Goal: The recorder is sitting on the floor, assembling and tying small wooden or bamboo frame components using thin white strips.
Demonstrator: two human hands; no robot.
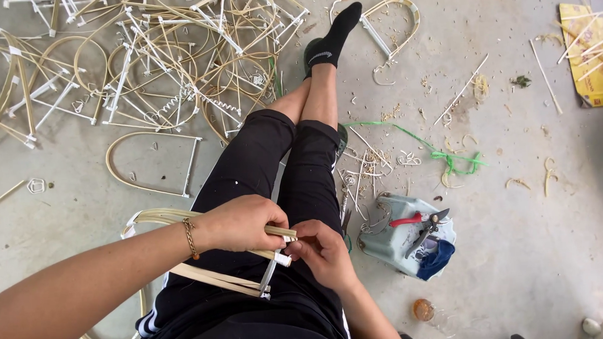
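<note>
I sit on a concrete floor with my legs in black trousers stretched out. Over my lap, my left hand grips a bent bamboo frame made of pale curved strips with a white crossbar. My right hand pinches the strip ends and a white wrapped joint right beside the left hand's fingers. A chain bracelet is on my left wrist.
A big pile of finished bamboo frames lies at the upper left. One single frame lies beside my left leg. An upturned pale stool at the right carries red-handled pruners and a blue cloth. Green string and shavings litter the floor.
</note>
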